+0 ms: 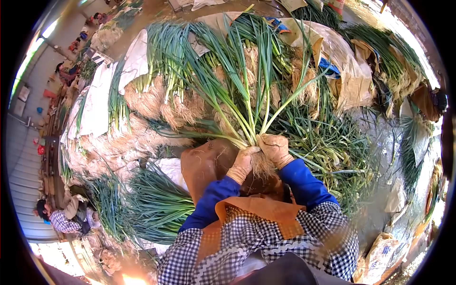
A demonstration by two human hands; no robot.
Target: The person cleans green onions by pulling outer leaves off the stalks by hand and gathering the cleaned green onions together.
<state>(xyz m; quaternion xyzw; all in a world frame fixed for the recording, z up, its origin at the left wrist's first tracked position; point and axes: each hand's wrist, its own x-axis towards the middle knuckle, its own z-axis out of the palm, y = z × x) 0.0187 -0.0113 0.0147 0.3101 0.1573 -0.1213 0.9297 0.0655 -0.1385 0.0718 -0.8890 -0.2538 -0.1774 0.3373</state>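
Both hands, which look gloved, hold a bunch of green onions (247,111) in front of my lap. My left hand (242,164) closes round the white stems just above the roots. Higher up and to the right, my right hand (275,149) has its fingers wrapped round the same stems. The stringy roots (262,166) hang down between my hands, while the leaves fan out away from me. A brown apron (209,164) covers my knees beneath the bunch.
Rooted green onions (166,61) lie in a row ahead. A trimmed pile (156,202) sits at my left; loose leaves (337,152) litter the ground at right. Sacking (351,66) partly covers bundles. Another person (66,218) sits at far left.
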